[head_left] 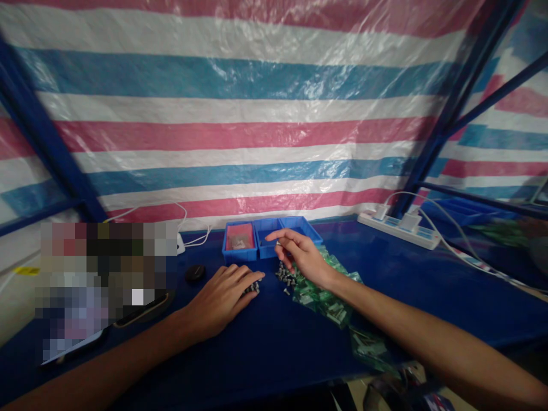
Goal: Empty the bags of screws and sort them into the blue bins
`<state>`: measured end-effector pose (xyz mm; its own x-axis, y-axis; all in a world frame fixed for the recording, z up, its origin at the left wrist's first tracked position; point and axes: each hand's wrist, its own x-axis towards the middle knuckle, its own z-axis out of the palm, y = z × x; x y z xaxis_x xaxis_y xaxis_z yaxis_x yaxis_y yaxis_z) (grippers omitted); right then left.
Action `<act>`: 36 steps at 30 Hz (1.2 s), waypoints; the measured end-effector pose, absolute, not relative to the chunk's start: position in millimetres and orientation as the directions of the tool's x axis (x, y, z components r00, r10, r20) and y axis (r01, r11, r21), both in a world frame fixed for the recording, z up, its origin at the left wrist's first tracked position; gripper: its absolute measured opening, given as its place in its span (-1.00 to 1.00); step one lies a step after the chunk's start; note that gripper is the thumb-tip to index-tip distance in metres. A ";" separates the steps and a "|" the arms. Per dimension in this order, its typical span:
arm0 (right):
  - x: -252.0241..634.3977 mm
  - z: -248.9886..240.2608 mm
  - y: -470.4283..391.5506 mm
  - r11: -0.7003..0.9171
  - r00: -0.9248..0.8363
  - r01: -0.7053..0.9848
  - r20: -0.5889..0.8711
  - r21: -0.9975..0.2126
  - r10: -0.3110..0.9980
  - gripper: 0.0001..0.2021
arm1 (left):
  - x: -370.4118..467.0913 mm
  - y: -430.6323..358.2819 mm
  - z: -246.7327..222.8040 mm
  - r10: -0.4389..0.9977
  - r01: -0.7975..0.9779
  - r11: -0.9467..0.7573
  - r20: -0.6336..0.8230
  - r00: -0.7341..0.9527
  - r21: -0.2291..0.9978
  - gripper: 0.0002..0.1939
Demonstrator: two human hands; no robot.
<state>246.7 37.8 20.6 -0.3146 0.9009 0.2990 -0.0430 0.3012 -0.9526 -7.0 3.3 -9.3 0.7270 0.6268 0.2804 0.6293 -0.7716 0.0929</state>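
My left hand (226, 294) rests on the blue table with its fingers curled over a small cluster of screws (252, 287), which shows between thumb and forefinger. Up and to the right, my right hand (305, 258) pinches one small screw (278, 244) near the thumb tip, its forefinger stretched out to the left. Just below that hand lies a loose heap of dark screws (286, 276). Green plastic packets (334, 305) with small metal parts inside spread out under and beside my right wrist.
Blue bins (240, 254) stand at the back, the left one holding a reddish packet (240, 235). A white power strip (398, 229) with plugs and cables sits at the back right. A black round object (195, 273) lies left of my left hand. Part of the left side is pixelated.
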 end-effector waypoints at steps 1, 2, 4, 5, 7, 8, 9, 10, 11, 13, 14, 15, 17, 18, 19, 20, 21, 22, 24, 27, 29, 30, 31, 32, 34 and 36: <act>246.4 21.0 37.5 0.294 -0.319 -0.046 0.293 -0.955 0.901 -0.72 | -7.0 3.3 -9.4 0.625 0.627 -0.773 0.281 0.728 0.094 -0.60; 246.0 21.3 37.4 0.293 -0.325 -0.048 0.292 -0.955 0.900 -0.72 | -7.1 3.3 -9.6 0.623 0.625 -0.775 0.283 0.729 0.094 -0.60; 245.4 21.7 37.5 0.304 -0.340 -0.046 0.301 -0.952 0.891 -0.72 | -7.1 3.6 -9.9 0.618 0.621 -0.778 0.292 0.730 0.096 -0.59; 245.1 21.8 37.8 0.313 -0.345 -0.043 0.308 -0.949 0.887 -0.72 | -7.1 3.8 -10.1 0.616 0.618 -0.780 0.297 0.730 0.097 -0.59; 244.9 21.7 38.1 0.328 -0.355 -0.037 0.320 -0.944 0.878 -0.74 | -6.8 4.2 -10.3 0.614 0.617 -0.781 0.301 0.730 0.098 -0.59; 244.8 21.6 38.1 0.333 -0.360 -0.036 0.324 -0.942 0.875 -0.75 | -6.6 4.3 -10.2 0.616 0.619 -0.779 0.299 0.729 0.097 -0.59; 244.9 21.5 38.0 0.338 -0.361 -0.035 0.327 -0.941 0.873 -0.77 | -6.4 4.3 -10.1 0.619 0.622 -0.777 0.295 0.728 0.097 -0.59; 245.1 21.4 37.9 0.342 -0.362 -0.034 0.330 -0.939 0.872 -0.77 | -6.1 4.3 -9.8 0.622 0.625 -0.775 0.289 0.727 0.096 -0.59; 245.3 21.2 37.7 0.347 -0.365 -0.031 0.334 -0.937 0.869 -0.78 | -5.9 4.2 -9.5 0.626 0.628 -0.773 0.284 0.727 0.096 -0.60; 245.7 20.7 37.4 0.360 -0.378 -0.030 0.344 -0.932 0.860 -0.79 | -5.5 3.8 -8.9 0.628 0.629 -0.771 0.279 0.727 0.098 -0.61; 245.9 20.3 37.3 0.364 -0.388 -0.032 0.347 -0.931 0.854 -0.79 | -5.5 3.6 -8.7 0.628 0.629 -0.772 0.278 0.727 0.098 -0.62; 246.0 19.9 37.4 0.365 -0.397 -0.039 0.350 -0.930 0.849 -0.79 | -5.5 3.5 -8.6 0.627 0.628 -0.772 0.278 0.728 0.097 -0.62; 246.1 19.3 37.7 0.357 -0.407 -0.067 0.352 -0.932 0.843 -0.78 | -5.8 3.3 -8.6 0.628 0.630 -0.771 0.276 0.728 0.092 -0.62; 246.0 19.1 37.9 0.348 -0.409 -0.083 0.350 -0.934 0.843 -0.78 | -5.9 3.4 -8.7 0.628 0.631 -0.770 0.275 0.728 0.091 -0.62; 245.8 18.9 38.0 0.338 -0.412 -0.098 0.347 -0.936 0.843 -0.78 | -6.1 3.5 -8.9 0.629 0.632 -0.770 0.273 0.728 0.091 -0.62; 245.6 18.8 38.1 0.328 -0.418 -0.110 0.343 -0.938 0.841 -0.78 | -6.2 3.7 -9.2 0.629 0.631 -0.770 0.273 0.728 0.093 -0.62; 245.3 18.7 38.1 0.321 -0.426 -0.120 0.340 -0.940 0.838 -0.78 | -6.2 4.0 -9.5 0.629 0.630 -0.770 0.274 0.727 0.097 -0.62; 245.0 18.5 38.0 0.315 -0.435 -0.126 0.338 -0.941 0.835 -0.78 | -6.2 4.3 -9.8 0.628 0.628 -0.771 0.277 0.727 0.100 -0.62; 244.3 17.6 37.7 0.319 -0.440 -0.140 0.348 -0.937 0.828 -0.78 | -6.1 4.9 -10.3 0.625 0.624 -0.774 0.284 0.728 0.104 -0.62; 244.2 15.6 37.3 0.380 -0.404 -0.132 0.400 -0.915 0.823 -0.78 | -5.9 5.2 -10.3 0.617 0.617 -0.780 0.292 0.731 0.104 -0.62; 245.3 14.8 37.0 0.470 -0.368 -0.058 0.457 -0.881 0.810 -0.79 | -6.0 5.1 -9.9 0.617 0.615 -0.781 0.290 0.732 0.108 -0.62; 246.1 14.9 36.9 0.521 -0.353 -0.002 0.488 -0.854 0.798 -0.80 | -6.2 5.0 -9.8 0.618 0.616 -0.780 0.288 0.731 0.109 -0.62; 247.0 15.2 36.8 0.567 -0.342 0.057 0.517 -0.822 0.785 -0.82 | -6.4 4.9 -9.7 0.620 0.617 -0.779 0.285 0.731 0.109 -0.63; 248.0 15.6 36.6 0.604 -0.336 0.114 0.541 -0.789 0.771 -0.84 | -6.7 4.8 -9.8 0.621 0.619 -0.778 0.283 0.731 0.108 -0.63; 249.7 16.7 36.3 0.654 -0.338 0.199 0.575 -0.730 0.745 -0.87 | -7.2 4.7 -10.2 0.620 0.620 -0.778 0.283 0.732 0.102 -0.63; 250.8 17.5 35.7 0.690 -0.351 0.249 0.601 -0.679 0.718 -0.89 | -7.5 4.4 -10.8 0.620 0.620 -0.778 0.282 0.732 0.099 -0.63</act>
<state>250.8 35.7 17.5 -0.3507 0.7181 0.6011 0.2489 0.6903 -0.6794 -7.5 4.4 -10.8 0.7324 0.6196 0.2823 0.6201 -0.7782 0.0993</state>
